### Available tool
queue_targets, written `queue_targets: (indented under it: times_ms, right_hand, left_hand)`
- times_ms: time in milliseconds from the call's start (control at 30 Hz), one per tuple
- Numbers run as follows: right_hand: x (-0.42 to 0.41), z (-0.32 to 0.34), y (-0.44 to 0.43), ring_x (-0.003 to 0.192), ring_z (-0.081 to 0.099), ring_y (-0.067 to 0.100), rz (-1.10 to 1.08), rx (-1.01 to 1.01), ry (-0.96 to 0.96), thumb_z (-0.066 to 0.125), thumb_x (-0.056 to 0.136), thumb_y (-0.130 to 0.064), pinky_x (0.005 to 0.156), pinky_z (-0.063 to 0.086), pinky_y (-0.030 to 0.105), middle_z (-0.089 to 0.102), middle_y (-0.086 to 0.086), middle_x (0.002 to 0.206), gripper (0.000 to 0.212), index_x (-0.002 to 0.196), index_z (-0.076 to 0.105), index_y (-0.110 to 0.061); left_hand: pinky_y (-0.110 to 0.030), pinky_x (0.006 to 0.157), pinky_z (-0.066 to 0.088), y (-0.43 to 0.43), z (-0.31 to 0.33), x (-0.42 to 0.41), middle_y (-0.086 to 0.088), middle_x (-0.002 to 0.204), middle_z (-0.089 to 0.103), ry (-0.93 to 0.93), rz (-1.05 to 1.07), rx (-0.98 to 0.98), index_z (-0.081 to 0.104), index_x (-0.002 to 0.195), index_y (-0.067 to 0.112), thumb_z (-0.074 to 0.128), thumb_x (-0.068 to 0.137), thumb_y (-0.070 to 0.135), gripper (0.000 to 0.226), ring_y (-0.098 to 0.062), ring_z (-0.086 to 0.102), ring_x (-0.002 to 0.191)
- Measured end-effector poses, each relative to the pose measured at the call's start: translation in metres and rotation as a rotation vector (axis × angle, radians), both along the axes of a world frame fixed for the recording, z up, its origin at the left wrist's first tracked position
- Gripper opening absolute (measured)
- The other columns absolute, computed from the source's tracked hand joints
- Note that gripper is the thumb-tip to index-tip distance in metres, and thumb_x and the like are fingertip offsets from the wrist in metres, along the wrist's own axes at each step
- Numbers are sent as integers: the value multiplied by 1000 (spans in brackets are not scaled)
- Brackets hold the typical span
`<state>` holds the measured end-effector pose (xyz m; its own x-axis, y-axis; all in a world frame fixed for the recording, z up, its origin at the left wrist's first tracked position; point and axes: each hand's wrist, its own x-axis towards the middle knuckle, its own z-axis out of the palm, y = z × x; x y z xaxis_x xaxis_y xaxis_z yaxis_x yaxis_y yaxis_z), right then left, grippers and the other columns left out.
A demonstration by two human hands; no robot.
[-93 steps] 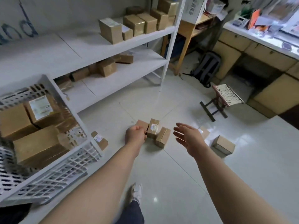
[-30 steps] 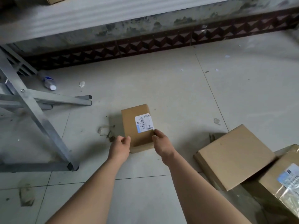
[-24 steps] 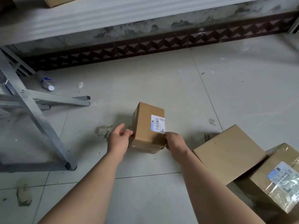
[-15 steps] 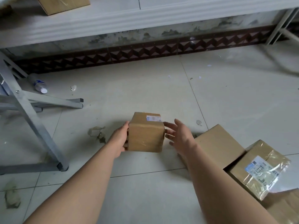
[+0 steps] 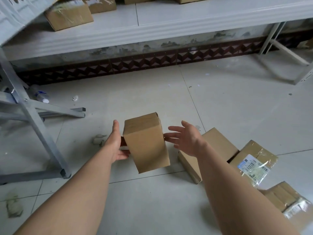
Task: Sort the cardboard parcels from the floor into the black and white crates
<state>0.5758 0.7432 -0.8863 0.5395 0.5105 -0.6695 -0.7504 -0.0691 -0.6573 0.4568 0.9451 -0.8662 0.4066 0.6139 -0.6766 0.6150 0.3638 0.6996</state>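
Note:
A plain brown cardboard parcel [image 5: 146, 142] is raised above the tiled floor, its label out of sight. My left hand [image 5: 116, 143] grips its left side, thumb on top and fingers underneath. My right hand [image 5: 185, 139] is spread wide just right of the parcel, fingertips near its right edge. Three more parcels lie on the floor at the right: a plain one [image 5: 218, 146], a labelled one in clear film [image 5: 254, 162], and another [image 5: 286, 202] at the lower right. A white crate [image 5: 15, 12] shows at the top left corner.
A white shelf [image 5: 169, 24] with several parcels [image 5: 69, 16] runs along the top. Grey metal rack legs [image 5: 33, 126] stand at the left. A plastic bottle [image 5: 39, 95] lies by the wall. A white frame [image 5: 288, 65] stands at the right.
The parcel was tipped up off the floor and turned, its label rotating out of sight. My right hand let go and spread open; my left hand keeps hold. The view pulled back.

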Motion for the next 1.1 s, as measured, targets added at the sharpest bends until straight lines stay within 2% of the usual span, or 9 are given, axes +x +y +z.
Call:
queue_targets:
  times_ms: [133, 267, 333, 400, 600, 733, 833, 933, 1100]
  right_hand:
    - [-7, -4, -14, 91, 64, 38, -41, -36, 32, 25, 104, -38, 80, 44, 36, 64, 27, 92, 54, 137, 42, 1]
    - [-14, -12, -18, 97, 60, 41, 9, -118, 72, 30, 104, -36, 56, 44, 32, 54, 22, 111, 50, 142, 37, -4]
    - [-18, -19, -18, 109, 61, 43, 34, -156, 87, 33, 103, -35, 58, 42, 35, 47, 25, 134, 49, 144, 36, -7]
    - [-23, -21, -18, 121, 55, 43, 27, -164, 96, 35, 104, -32, 58, 43, 33, 35, 29, 146, 49, 145, 36, -6]
    - [2, -18, -58, 117, 56, 30, -286, -364, -87, 41, 101, -20, 105, 37, 40, 56, 17, 130, 40, 134, 50, -2]
    - [13, -13, -101, 92, 51, 27, -428, -496, -65, 39, 102, -14, 104, 34, 43, 48, 7, 108, 35, 136, 43, -5]
    - [14, -5, -112, 137, 32, 39, -411, -535, 6, 33, 104, -11, 109, 28, 50, 28, 15, 153, 45, 149, 28, -5]
    - [20, -8, -115, 145, 22, 34, -418, -559, 4, 32, 105, -12, 110, 29, 44, 20, 12, 159, 44, 148, 32, -5]
    - [26, -26, -122, 94, 57, 31, -385, -539, -26, 37, 100, -12, 88, 46, 41, 56, 15, 107, 26, 114, 56, -2]
  left_hand:
    - [-42, 79, 52, -15, -11, -9, -11, 83, 68, -65, 57, -95, 62, 82, 10, 45, 87, 71, 64, -28, 64, 75]
    - [-29, 63, 43, -21, -30, -16, -14, 84, 58, -13, -136, -51, 63, 81, 11, 58, 88, 14, 9, -24, 54, 69]
    - [-29, 63, 41, -22, -39, -20, -14, 94, 54, 15, -219, -41, 58, 91, 16, 48, 85, -9, 28, -24, 52, 81]
    - [-37, 88, 48, -26, -47, -24, -16, 119, 57, 39, -228, -42, 53, 128, 12, 41, 84, -17, 54, -27, 54, 107]
    - [-28, 97, 36, -42, -48, 7, -8, 145, 47, -46, -342, 136, 38, 147, 9, 46, 91, -8, 59, -23, 45, 130]
    - [-23, 89, 40, -85, -46, 51, -7, 134, 54, -163, -465, 127, 57, 128, 11, 48, 94, -3, 38, -19, 52, 122]
    - [-28, 105, 36, -123, -57, 71, -10, 143, 49, -158, -643, 77, 50, 137, 4, 48, 96, 1, 41, -21, 47, 130]
    - [-28, 114, 26, -147, -68, 79, -7, 153, 38, -114, -766, 82, 35, 148, 5, 45, 100, 9, 49, -20, 37, 140]
    - [-27, 112, 25, -154, -86, 91, -3, 156, 32, -41, -858, 67, 26, 153, 15, 36, 105, 20, 49, -20, 32, 142]
